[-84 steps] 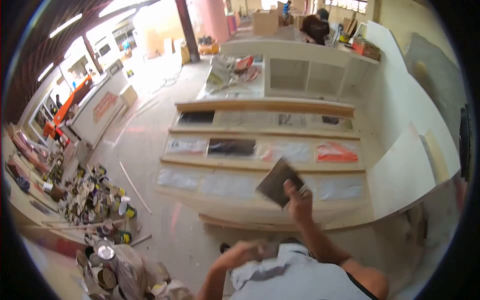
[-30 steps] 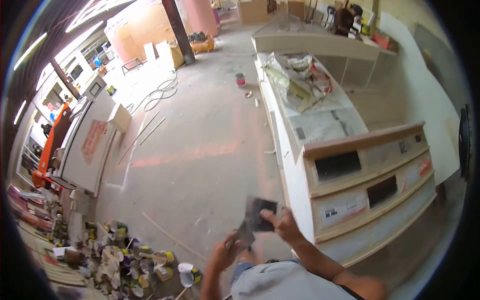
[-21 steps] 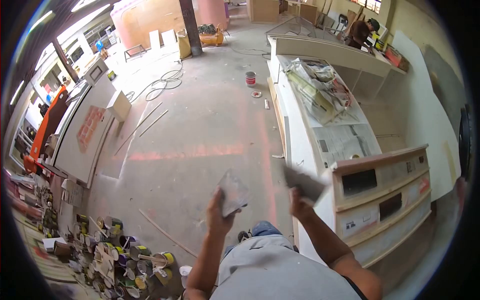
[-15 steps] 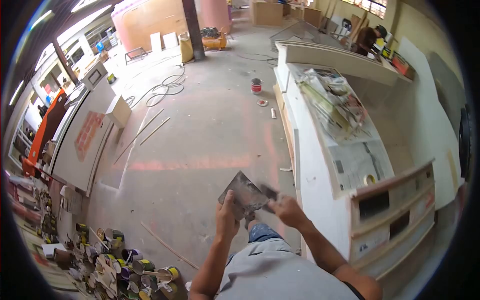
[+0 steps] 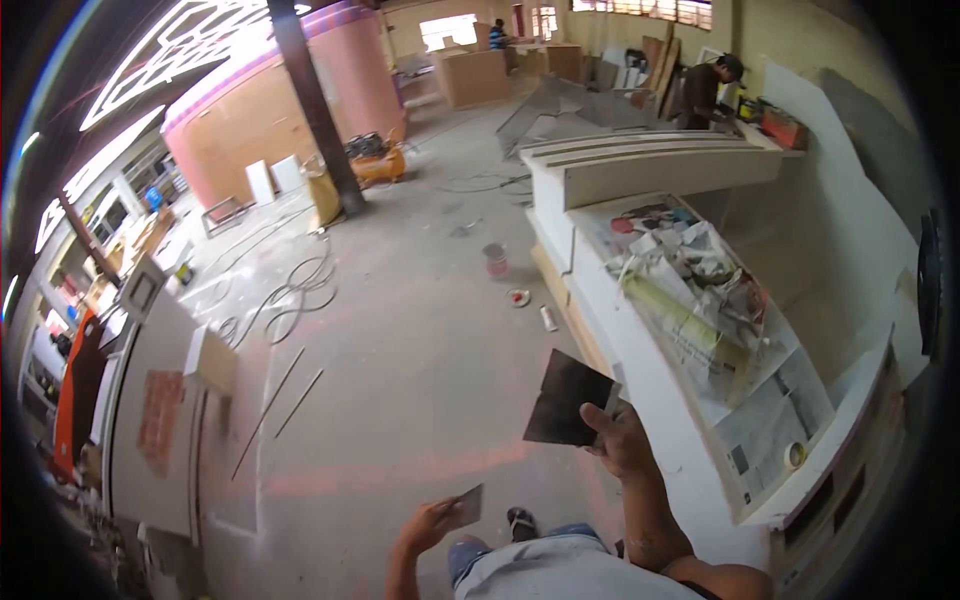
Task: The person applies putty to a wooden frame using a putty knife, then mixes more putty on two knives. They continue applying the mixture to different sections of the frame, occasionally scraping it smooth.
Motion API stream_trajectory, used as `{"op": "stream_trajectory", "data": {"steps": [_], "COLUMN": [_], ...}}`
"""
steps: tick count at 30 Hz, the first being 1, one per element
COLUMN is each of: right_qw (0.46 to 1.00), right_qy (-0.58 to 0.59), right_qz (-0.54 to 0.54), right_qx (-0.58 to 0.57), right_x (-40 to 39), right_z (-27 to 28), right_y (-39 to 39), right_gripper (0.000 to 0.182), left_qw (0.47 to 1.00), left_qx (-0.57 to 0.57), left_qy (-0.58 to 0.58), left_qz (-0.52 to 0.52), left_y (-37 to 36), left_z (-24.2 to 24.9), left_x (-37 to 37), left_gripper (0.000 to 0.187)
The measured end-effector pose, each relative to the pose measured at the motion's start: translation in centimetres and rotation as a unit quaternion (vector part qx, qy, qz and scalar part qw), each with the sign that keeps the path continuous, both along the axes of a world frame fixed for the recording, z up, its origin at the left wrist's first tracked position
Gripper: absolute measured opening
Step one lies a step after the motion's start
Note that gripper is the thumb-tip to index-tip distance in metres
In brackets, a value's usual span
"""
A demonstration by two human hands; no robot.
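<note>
My right hand (image 5: 622, 440) is closed around the edge of a dark, flat square spreader plate (image 5: 570, 402), thumb on its face. It is raised beside the white counter (image 5: 640, 385). Lower and to the left, my left hand (image 5: 428, 526) grips a thin grey spreader plate (image 5: 466, 506), which is tilted and looks smaller from here. The two plates are apart. Below them show my shoe (image 5: 521, 524) and the concrete floor (image 5: 390, 400).
Crumpled plastic and paper (image 5: 700, 280) lie on the counter with a tape roll (image 5: 795, 455). A paint can (image 5: 495, 260), its lid (image 5: 518, 298) and a white tube (image 5: 548, 318) stand or lie nearby. Cable (image 5: 300, 290) and two sticks (image 5: 268, 410) are leftward. A person (image 5: 703, 92) works behind.
My hands have separated: the right one rose with its plate, while the left dropped lower and leftward with a plate. The view shifted, bringing the counter top nearer.
</note>
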State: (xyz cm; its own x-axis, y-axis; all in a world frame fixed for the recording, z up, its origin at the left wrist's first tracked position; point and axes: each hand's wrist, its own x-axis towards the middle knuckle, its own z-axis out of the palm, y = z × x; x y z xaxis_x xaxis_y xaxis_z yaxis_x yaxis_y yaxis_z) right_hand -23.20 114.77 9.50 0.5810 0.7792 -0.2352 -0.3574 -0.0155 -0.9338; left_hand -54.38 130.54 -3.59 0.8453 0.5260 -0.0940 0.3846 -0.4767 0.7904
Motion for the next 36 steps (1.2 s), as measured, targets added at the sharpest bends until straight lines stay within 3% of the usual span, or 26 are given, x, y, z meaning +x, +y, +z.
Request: {"op": "stream_trajectory", "data": {"steps": [2,3,4,5,6,8,9,10,11,13,15,16,18,20,21,22,23,24,26,28,30,31,32,33,34,36], "right_qw": [0.970,0.962,0.961,0.986,0.998,0.980,0.933,0.823,0.840,0.860,0.885,0.893,0.873,0.858,0.859,0.826,0.779,0.778,0.802,0.862,0.868,0.872,0.886,0.881,0.884,0.830], "right_qy": [0.148,0.147,0.147,0.105,0.062,-0.010,-0.234,-0.444,-0.370,-0.352,-0.323,-0.303,-0.354,-0.417,-0.401,-0.502,-0.598,-0.595,-0.547,-0.404,-0.385,-0.374,-0.384,-0.406,-0.433,-0.487], "right_qz": [-0.090,-0.077,-0.088,-0.052,-0.018,0.046,-0.040,-0.120,-0.182,-0.210,-0.215,-0.237,-0.287,-0.298,-0.315,-0.252,-0.182,-0.194,0.034,-0.096,-0.240,-0.239,-0.235,-0.241,-0.175,0.087], "right_qx": [0.169,0.216,0.216,0.117,0.017,-0.192,-0.272,-0.334,-0.352,-0.305,-0.258,-0.232,-0.173,-0.025,-0.036,-0.037,-0.038,-0.045,-0.238,-0.290,-0.200,-0.208,-0.109,-0.009,0.018,-0.259], "right_x": [2.0,3.5,5.8,8.6,10.4,13.8,12.5,11.1,10.8,11.6,10.9,11.6,13.0,13.8,14.3,16.0,18.2,20.7,25.7,30.1,34.1,34.7,34.7,36.5,37.4,41.6], "right_z": [0.9,-0.2,-6.3,-9.9,-13.9,-23.1,-26.3,-28.8,-29.7,-28.9,-24.2,-20.8,-14.2,-12.3,-13.2,-14.9,-16.8,-19.2,-22.0,-23.3,-20.6,-18.9,-17.3,-16.3,-18.5,-21.4], "right_y": [3.1,4.2,4.4,8.4,12.6,17.2,18.9,21.3,23.5,28.6,30.3,33.5,38.9,43.3,45.5,48.0,50.3,52.0,54.4,57.4,61.0,62.7,65.6,68.2,71.0,76.2], "right_gripper": [0.029,0.030,0.030,0.031,0.033,0.037,0.038,0.039,0.039,0.038,0.035,0.033,0.026,0.017,0.017,0.016,0.017,0.017,0.019,0.023,0.024,0.024,0.022,0.022,0.023,0.031], "left_qw": [0.987,0.988,0.970,0.941,0.945,0.854,0.859,0.857,0.856,0.863,0.763,0.723,0.869,0.615,0.618,0.626,0.695,0.755,0.770,0.780,0.794,0.865,0.924,0.735,0.737,0.865], "left_qx": [-0.122,-0.123,-0.165,-0.204,-0.205,-0.264,-0.271,-0.304,-0.330,-0.355,-0.548,-0.615,-0.452,-0.743,-0.750,-0.747,-0.696,-0.640,-0.623,-0.591,-0.558,-0.457,-0.343,-0.634,-0.636,-0.475], "left_qy": [0.028,0.032,0.000,-0.033,-0.030,-0.184,-0.172,-0.189,-0.208,-0.221,-0.257,-0.219,-0.165,-0.129,-0.129,-0.111,-0.112,-0.115,-0.095,-0.137,-0.173,-0.157,-0.134,-0.153,-0.149,-0.125], "left_qz": [0.097,0.083,0.176,0.267,0.254,0.410,0.398,0.371,0.340,0.284,0.226,0.228,0.112,0.230,0.197,0.192,0.140,0.086,0.101,0.155,0.168,0.139,0.102,0.185,0.170,0.100], "left_y": [4.3,6.0,7.5,9.5,11.5,14.2,15.4,17.6,21.2,29.6,33.6,37.4,43.3,48.7,50.7,52.1,52.8,53.5,55.7,60.0,64.7,67.4,70.9,74.0,74.4,73.6], "left_z": [-1.5,-3.4,-5.7,-7.2,-8.0,-9.5,-10.7,-12.2,-13.1,-11.5,-7.1,-8.8,-11.6,-10.5,-10.3,-8.8,-6.6,-4.5,-2.3,-0.9,-0.5,-2.9,-4.2,-3.7,-3.0,0.4], "left_x": [-0.2,-0.4,-0.6,0.2,2.2,6.1,7.5,9.1,11.0,15.6,21.3,23.5,27.3,32.2,34.6,37.1,39.5,41.7,45.4,48.4,52.4,53.5,53.7,55.6,58.6,63.6], "left_gripper": [0.039,0.039,0.037,0.035,0.035,0.036,0.036,0.037,0.037,0.037,0.038,0.031,0.035,0.035,0.033,0.033,0.033,0.033,0.033,0.037,0.034,0.034,0.034,0.028,0.028,0.029]}}
